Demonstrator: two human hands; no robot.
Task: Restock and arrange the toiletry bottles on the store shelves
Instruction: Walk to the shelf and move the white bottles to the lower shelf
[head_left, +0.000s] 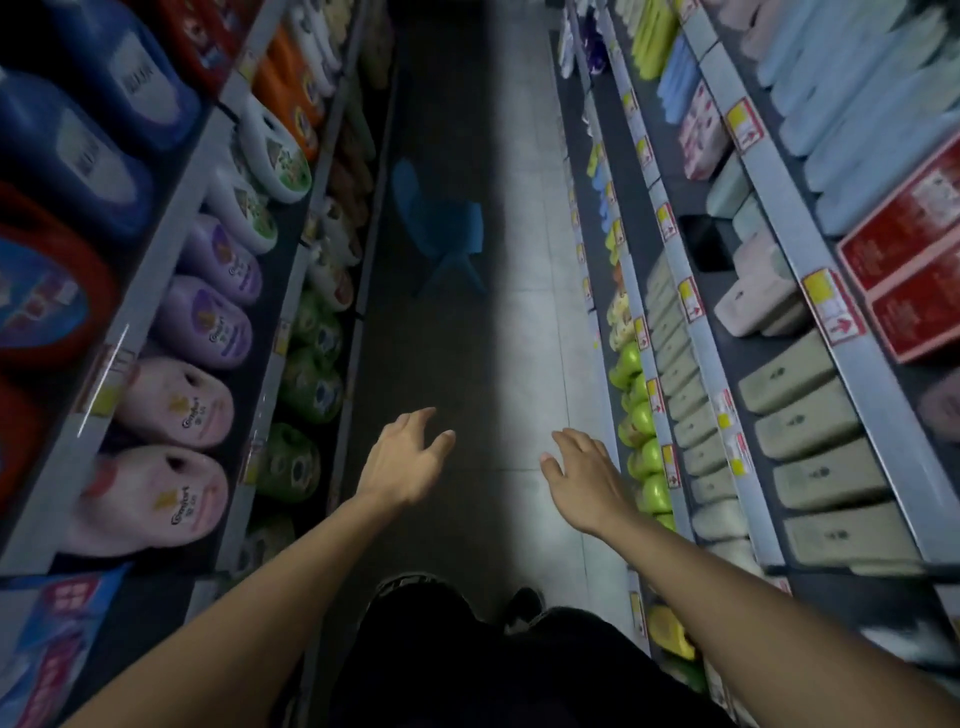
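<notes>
I look down a narrow, dim store aisle. My left hand and my right hand reach forward over the floor, both empty with fingers spread. On the right shelves, green bottles line a low row close to my right hand, with olive-grey boxed bars one level higher. On the left shelves lie pink bottles, purple bottles and green pouches. Neither hand touches any product.
A blue plastic chair stands in the aisle ahead, toward the left shelf. Red boxes and pale blue bottles fill the upper right shelves. Large blue jugs sit upper left. My dark trousers show below.
</notes>
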